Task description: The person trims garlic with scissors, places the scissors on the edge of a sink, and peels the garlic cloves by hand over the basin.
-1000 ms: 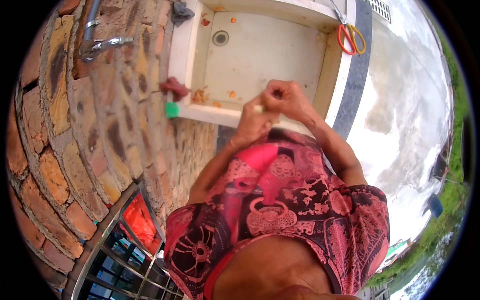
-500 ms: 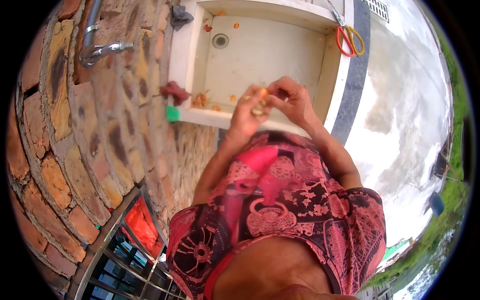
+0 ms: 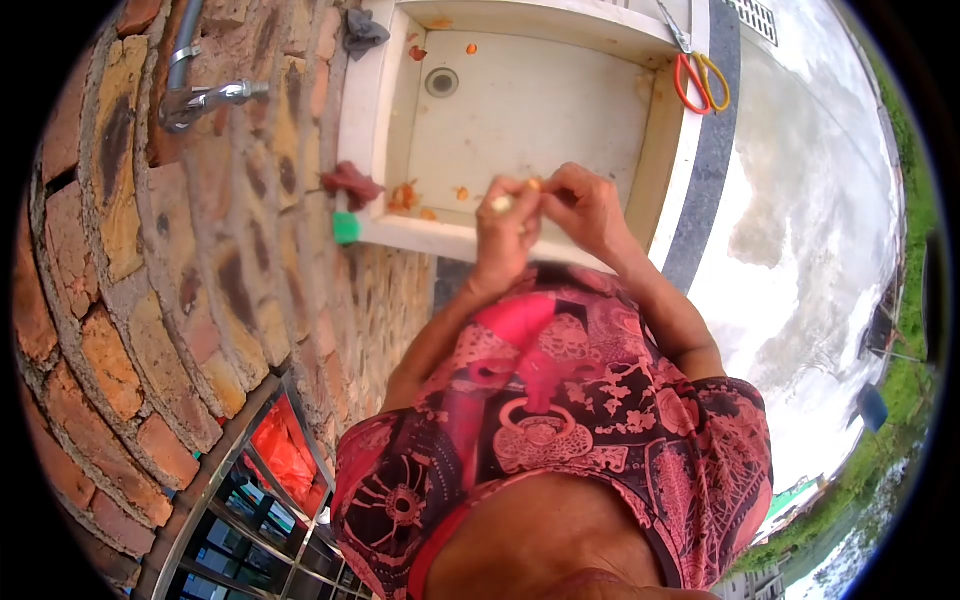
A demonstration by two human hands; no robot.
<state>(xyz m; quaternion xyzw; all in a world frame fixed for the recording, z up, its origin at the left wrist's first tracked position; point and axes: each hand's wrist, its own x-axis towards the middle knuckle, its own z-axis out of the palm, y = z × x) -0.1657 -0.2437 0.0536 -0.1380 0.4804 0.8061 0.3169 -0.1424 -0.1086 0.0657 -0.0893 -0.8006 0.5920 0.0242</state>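
Observation:
Over the near side of a pale sink (image 3: 520, 110), my two hands meet close together. My left hand (image 3: 506, 240) is closed around a small pale, rounded piece (image 3: 502, 204), whose kind I cannot make out. A small orange bit (image 3: 534, 185) shows at its fingertips. My right hand (image 3: 592, 212) is closed in a pinch right beside that orange bit; its fingers hide what they hold, if anything. Orange scraps (image 3: 404, 196) that look like peel lie in the sink's near left corner, with a few more along its left end.
Scissors (image 3: 702, 82) with red and yellow handles rest on the sink's right rim. A dark red cloth (image 3: 351, 184), a green block (image 3: 346, 228) and a grey cloth (image 3: 366, 34) sit along the left edge. A metal tap (image 3: 215, 97) juts from the brick wall (image 3: 120, 200).
My left hand has tilted more upright, and the pale piece in it has shifted slightly up and left. My right hand has moved slightly, its fingers still pinched beside the left fingertips.

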